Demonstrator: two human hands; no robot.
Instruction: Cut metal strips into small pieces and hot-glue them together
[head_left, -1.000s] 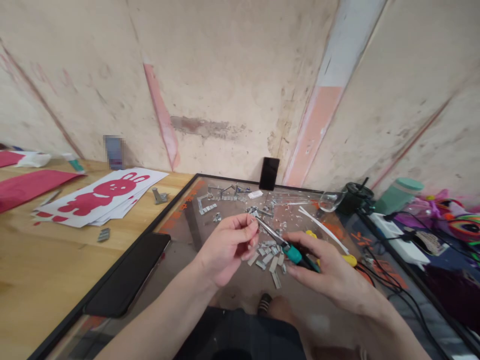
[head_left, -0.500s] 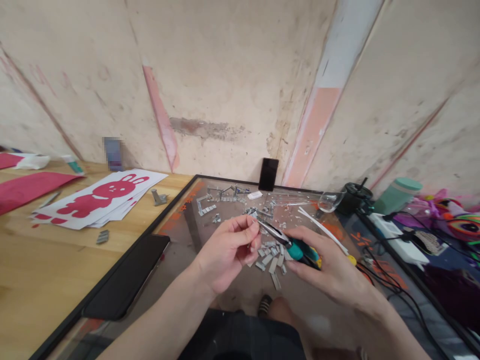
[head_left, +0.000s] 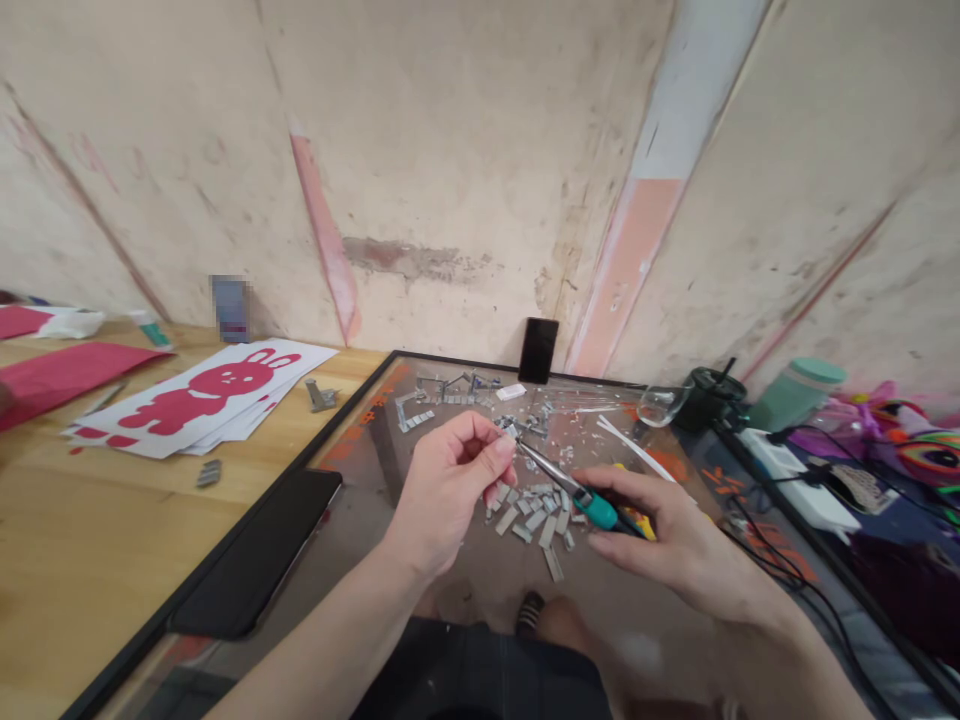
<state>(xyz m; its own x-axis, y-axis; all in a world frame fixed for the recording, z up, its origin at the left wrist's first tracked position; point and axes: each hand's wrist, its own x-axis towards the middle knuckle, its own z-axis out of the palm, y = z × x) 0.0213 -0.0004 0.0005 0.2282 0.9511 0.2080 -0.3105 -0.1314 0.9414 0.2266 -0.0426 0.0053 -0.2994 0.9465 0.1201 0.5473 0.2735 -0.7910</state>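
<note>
Above one glass table (head_left: 367,515), right fingers (head_left: 626,484) hold one pair of pliers (head_left: 598,508), left fingers (head_left: 484,467) seemingly one piece (head_left: 509,433).

Just right of the heaped grey pieces (head_left: 553,525) on the desk (head_left: 360,580), the right hand (head_left: 667,535) holds teal-handled pliers (head_left: 598,510), their nose at a tiny bit (head_left: 512,437) pinched by the left hand (head_left: 450,490), left of the heap, with a black phone (head_left: 539,351) beyond it.

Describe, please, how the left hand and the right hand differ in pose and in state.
The left hand pinches what looks like a small metal piece; the right hand, opened wider, holds pliers by their handles. The left hand is at the pliers' tip; the right hand is at their other end. Both are bare.
</note>
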